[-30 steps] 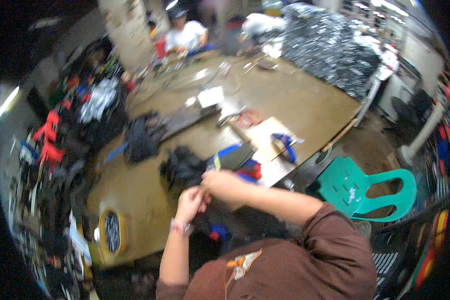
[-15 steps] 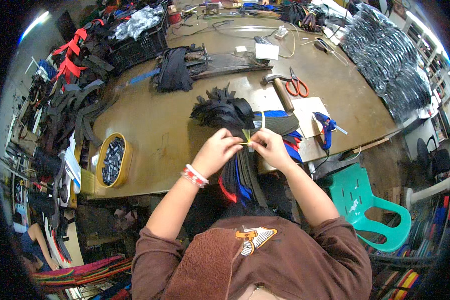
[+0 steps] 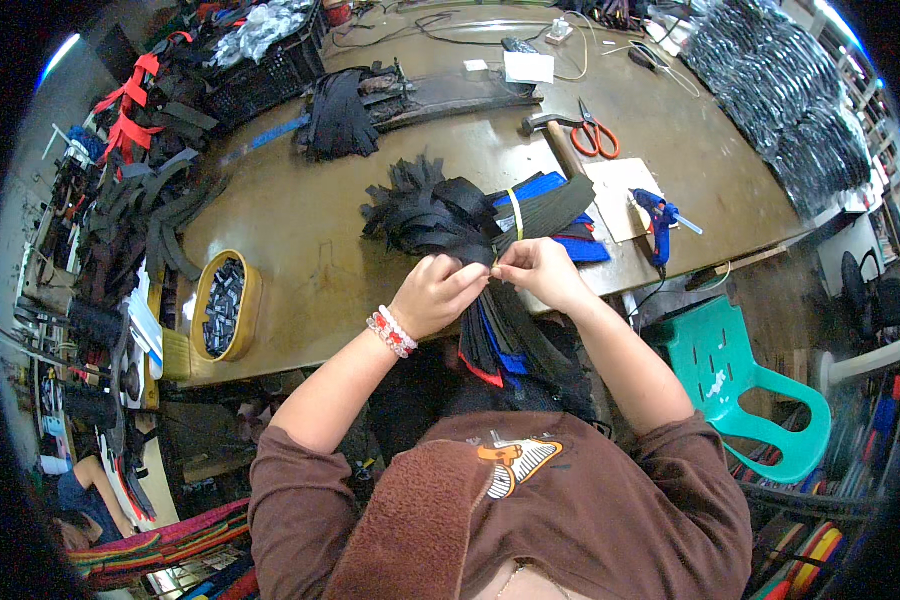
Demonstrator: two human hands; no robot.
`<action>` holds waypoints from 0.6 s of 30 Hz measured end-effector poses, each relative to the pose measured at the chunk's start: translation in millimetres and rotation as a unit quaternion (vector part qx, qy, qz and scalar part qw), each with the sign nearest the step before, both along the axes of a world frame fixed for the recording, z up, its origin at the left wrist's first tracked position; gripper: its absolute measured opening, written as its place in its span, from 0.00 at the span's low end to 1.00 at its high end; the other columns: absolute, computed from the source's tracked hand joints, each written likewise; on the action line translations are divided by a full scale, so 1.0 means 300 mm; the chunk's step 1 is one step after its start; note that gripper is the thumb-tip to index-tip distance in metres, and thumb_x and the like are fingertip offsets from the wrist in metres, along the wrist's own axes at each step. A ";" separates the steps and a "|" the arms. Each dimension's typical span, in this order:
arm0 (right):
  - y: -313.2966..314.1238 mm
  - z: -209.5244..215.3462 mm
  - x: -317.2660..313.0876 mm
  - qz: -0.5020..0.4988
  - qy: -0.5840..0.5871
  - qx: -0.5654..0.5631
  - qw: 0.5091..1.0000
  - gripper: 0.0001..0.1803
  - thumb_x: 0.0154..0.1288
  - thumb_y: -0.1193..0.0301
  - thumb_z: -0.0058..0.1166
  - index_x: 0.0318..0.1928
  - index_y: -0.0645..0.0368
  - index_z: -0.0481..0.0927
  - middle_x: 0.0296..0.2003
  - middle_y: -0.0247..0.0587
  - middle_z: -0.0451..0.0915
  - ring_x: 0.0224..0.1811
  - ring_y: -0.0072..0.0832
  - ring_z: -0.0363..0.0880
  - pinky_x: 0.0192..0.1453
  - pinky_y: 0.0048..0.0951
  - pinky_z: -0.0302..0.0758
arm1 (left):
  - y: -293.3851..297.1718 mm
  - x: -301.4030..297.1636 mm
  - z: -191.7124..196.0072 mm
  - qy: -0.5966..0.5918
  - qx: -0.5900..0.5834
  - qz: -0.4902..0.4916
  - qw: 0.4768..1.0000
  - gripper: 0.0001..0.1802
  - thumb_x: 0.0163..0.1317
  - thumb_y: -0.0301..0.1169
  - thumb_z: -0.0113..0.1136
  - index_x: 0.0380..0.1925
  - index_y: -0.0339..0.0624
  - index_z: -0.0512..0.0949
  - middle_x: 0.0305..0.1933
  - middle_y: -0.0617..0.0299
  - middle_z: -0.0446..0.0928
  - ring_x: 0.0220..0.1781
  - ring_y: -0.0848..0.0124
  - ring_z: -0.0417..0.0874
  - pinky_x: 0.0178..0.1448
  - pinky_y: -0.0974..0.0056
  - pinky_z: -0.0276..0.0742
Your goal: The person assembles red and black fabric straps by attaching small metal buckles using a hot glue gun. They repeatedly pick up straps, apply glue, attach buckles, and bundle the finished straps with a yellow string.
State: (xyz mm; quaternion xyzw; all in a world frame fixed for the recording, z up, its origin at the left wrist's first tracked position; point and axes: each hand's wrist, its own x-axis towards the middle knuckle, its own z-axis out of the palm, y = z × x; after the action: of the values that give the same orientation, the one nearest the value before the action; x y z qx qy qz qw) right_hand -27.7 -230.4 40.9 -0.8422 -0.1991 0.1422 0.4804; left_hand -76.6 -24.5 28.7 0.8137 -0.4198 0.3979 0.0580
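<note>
At the table's near edge, my left hand [image 3: 436,294] and my right hand [image 3: 542,274] meet fingertip to fingertip, both pinched closed. Between them is a thin yellow tie, now almost hidden by my fingers. They work against a bundle of black webbing straps [image 3: 432,212], whose cut ends fan out on the table. Its long black, blue and red lengths [image 3: 490,340] hang over the edge below my hands. Just right of it lies another bundle of dark and blue straps [image 3: 560,205], with a pale yellow band [image 3: 516,213] round it.
Beyond my right hand are a hammer [image 3: 564,150], red-handled scissors [image 3: 596,138] and a blue glue gun [image 3: 658,222] on a white board. A yellow tub [image 3: 254,318] of small dark pieces stands left. A green plastic chair [image 3: 735,385] is at right; plastic-wrapped stacks [image 3: 770,110] lie beyond.
The yellow tie, stretched visibly between my fingers before, is now mostly hidden. My hands have come closer together, lower against the straps. The view has shifted slightly.
</note>
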 end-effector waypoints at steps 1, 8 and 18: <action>0.000 -0.005 0.008 -0.011 0.046 0.001 0.999 0.13 0.53 0.65 0.64 0.30 0.65 0.83 0.25 0.46 0.82 0.27 0.29 0.81 0.35 0.32 0.76 | 0.001 -0.003 -0.006 0.018 0.008 0.011 1.000 0.10 0.51 0.31 0.60 0.35 0.45 0.80 0.47 0.70 0.69 0.36 0.71 0.70 0.38 0.65 0.72; -0.013 -0.016 0.038 0.030 0.032 -0.019 0.999 0.08 0.58 0.70 0.63 0.29 0.63 0.82 0.22 0.32 0.80 0.22 0.15 0.74 0.27 0.21 0.72 | 0.022 0.005 -0.013 0.111 0.004 0.032 0.993 0.07 0.53 0.29 0.63 0.34 0.44 0.80 0.51 0.64 0.77 0.35 0.70 0.77 0.35 0.65 0.75; -0.002 -0.057 0.018 0.007 0.061 0.068 0.996 0.07 0.60 0.71 0.61 0.31 0.62 0.80 0.24 0.30 0.79 0.25 0.15 0.74 0.31 0.20 0.72 | -0.053 -0.191 0.224 0.220 -0.323 0.177 0.903 0.05 0.56 0.27 0.64 0.32 0.40 0.80 0.43 0.59 0.70 0.36 0.70 0.75 0.37 0.68 0.73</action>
State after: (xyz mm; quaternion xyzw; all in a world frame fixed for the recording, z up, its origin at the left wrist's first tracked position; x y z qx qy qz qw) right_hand -22.3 -231.0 23.8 -0.7960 -0.1840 0.1827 0.5469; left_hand -133.8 -40.4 96.0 0.8781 -0.0938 0.3265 0.3370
